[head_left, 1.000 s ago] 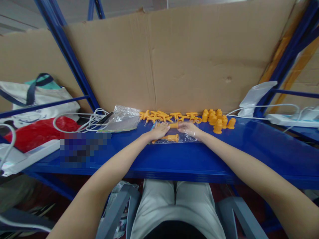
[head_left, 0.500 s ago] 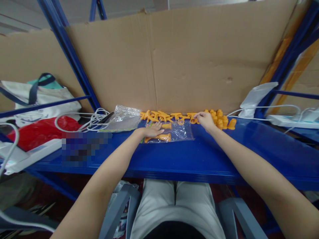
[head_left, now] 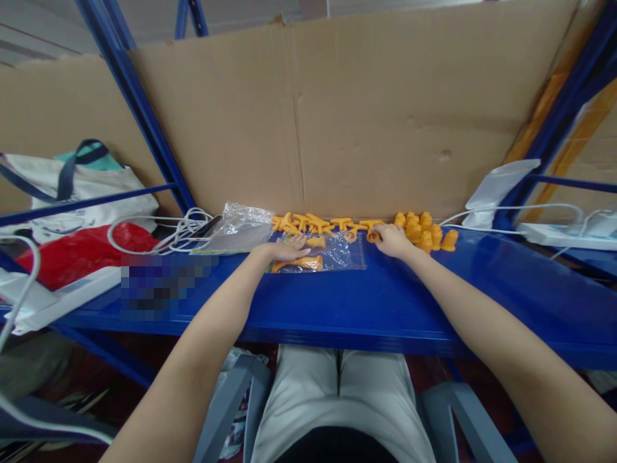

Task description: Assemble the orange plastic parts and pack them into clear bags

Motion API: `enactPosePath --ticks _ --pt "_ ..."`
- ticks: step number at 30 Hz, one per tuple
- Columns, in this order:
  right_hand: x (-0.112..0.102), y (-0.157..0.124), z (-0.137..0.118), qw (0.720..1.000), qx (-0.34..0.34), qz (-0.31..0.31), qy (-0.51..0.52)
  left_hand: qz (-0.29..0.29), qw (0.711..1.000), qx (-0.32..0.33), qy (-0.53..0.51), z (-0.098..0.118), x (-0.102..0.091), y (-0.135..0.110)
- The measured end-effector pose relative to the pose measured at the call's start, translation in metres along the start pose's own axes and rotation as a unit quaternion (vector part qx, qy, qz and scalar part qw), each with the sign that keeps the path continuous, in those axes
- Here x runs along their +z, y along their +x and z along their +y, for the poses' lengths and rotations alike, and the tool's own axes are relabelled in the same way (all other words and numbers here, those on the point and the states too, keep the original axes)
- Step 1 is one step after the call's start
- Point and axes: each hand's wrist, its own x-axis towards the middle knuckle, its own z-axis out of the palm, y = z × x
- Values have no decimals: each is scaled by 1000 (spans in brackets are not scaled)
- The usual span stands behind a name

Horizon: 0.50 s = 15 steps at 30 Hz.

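Observation:
My left hand (head_left: 285,249) lies flat with fingers stretched out on a clear plastic bag (head_left: 343,258). Inside the bag are orange plastic pieces, one of them a long piece with a wide round end (head_left: 308,263). My right hand (head_left: 393,240) is closed, its fingertips at the round end of an orange T-shaped piece (head_left: 371,224) right of the bag. The fingertips are partly hidden by the hand. Behind the bag lies a row of similar orange T-shaped pieces (head_left: 308,223). Orange cup-like pieces (head_left: 425,231) stand in a group beside my right hand.
More clear plastic bags (head_left: 241,231) lie left of my left hand, near white cables (head_left: 186,228). A red bag (head_left: 96,251) and power strip (head_left: 72,299) are farther left. Cardboard (head_left: 357,116) walls off the back of the blue shelf (head_left: 347,308). Another power strip (head_left: 569,236) sits right.
My left hand and the bag under it have slid slightly left. My right hand has come down a little, its fingertips now at the round end of the T-shaped piece.

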Motion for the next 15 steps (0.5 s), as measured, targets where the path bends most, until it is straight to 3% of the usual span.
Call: enactPosePath --ticks 5,12,15 --pt "-9 1 -3 999 8 -6 50 -19 999 -28 -17 -1 -1 0" --pt "-6 -4 -3 994 -46 -68 -75 -12 999 -34 -24 7 -3 -7" --pt "-6 -5 -4 991 -80 -59 -86 -21 999 -43 -14 12 -4 -10"
